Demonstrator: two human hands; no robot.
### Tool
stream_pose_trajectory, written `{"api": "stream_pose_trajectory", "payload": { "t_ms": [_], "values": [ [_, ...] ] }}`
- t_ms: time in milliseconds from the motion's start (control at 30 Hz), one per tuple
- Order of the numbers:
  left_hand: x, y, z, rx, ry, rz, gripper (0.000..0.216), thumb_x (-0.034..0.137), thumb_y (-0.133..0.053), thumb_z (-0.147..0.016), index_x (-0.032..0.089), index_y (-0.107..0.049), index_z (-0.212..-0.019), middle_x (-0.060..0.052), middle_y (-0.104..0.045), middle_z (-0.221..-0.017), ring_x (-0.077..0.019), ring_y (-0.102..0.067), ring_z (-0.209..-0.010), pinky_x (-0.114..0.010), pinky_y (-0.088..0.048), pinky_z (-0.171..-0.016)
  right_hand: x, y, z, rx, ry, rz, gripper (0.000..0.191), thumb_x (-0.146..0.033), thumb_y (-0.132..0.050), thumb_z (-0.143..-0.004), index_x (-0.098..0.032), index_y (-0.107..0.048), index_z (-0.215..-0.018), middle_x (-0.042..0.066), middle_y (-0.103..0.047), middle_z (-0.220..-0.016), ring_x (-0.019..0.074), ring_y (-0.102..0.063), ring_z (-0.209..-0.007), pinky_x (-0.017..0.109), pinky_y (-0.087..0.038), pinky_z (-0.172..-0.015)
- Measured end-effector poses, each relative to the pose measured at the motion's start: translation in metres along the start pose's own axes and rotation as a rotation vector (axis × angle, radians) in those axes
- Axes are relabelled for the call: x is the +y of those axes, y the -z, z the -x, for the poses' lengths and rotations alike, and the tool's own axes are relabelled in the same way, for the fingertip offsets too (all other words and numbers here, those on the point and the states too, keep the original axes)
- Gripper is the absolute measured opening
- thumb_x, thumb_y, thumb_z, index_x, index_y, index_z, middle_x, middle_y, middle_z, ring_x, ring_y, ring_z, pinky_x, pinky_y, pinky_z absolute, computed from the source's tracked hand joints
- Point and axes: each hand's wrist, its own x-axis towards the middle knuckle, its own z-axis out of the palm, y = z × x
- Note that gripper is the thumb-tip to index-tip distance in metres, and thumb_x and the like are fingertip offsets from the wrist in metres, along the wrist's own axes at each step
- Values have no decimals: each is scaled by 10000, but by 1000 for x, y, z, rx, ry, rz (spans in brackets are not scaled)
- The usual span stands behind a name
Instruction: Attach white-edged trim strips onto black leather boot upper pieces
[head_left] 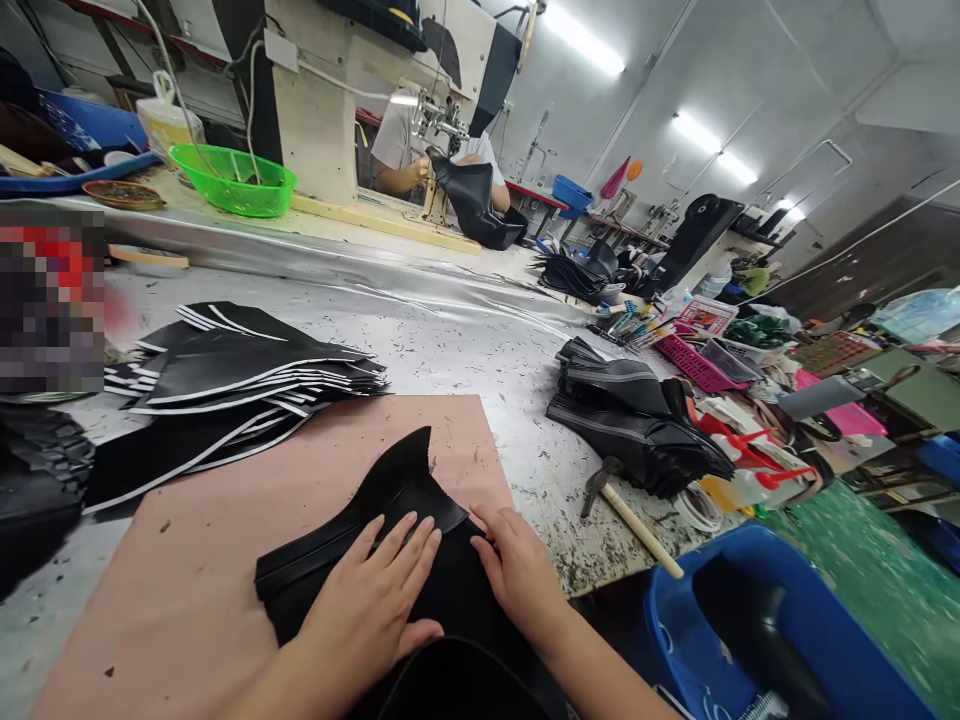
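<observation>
At the far left, a blue tray sits at the back, and right of it a green basket stands near the foot of a sewing machine. Nearer me, a stack of black pieces with white edges lies partly on the silvery counter, partly over the tan mat.

The black piece I am handling lies on the mat, in front of me, its pointed tip away from me. My left hand rests flat on it, fingers stretched and slightly apart, thumb out to the side. Beyond, a person holds a black boot at the sewing machine. My right hand is at the piece's right edge, fingers bent and thumb close to them; I cannot tell whether they pinch it.

Further right is a second black pile, then a hammer beside it, its handle reaching past the counter's edge towards a blue bin. A pink basket sits behind.
</observation>
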Motion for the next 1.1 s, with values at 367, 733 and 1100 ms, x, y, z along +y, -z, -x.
{"api": "stream_pose_trajectory", "payload": {
  "t_ms": [367, 733, 1100],
  "values": [
    [-11, -7, 2, 126, -55, 36, 606, 568, -526, -798, 237, -466, -1302, -66, -527, -1310, -251, -506, -1195, -402, -363, -1011, -3, 7, -3, 15, 274, 183, 455, -43, -380, -841, -181, -564, -1233, 124, -625, -1065, 236, -534, -966, 379, -476, -808],
    [-34, 11, 62, 63, 50, 65, 658, 581, -468, -825, 264, -305, -1378, -42, -454, -1362, -206, -493, -1211, -321, -420, -971, -9, 14, -2, -94, 383, 287, 517, -15, -464, -745, -159, -555, -1233, 95, -665, -1063, 237, -560, -877, 385, -411, -824],
    [-137, 65, 120, 368, 1254, 392, 354, 335, -477, -842, 141, -553, -1128, -148, -657, -1024, -303, -619, -944, -499, -449, -852, -88, 40, -90, -558, 531, 249, 106, -197, -578, -811, -231, -665, -759, 25, -685, -684, 209, -626, -627, 316, -372, -592]
  ]
}}
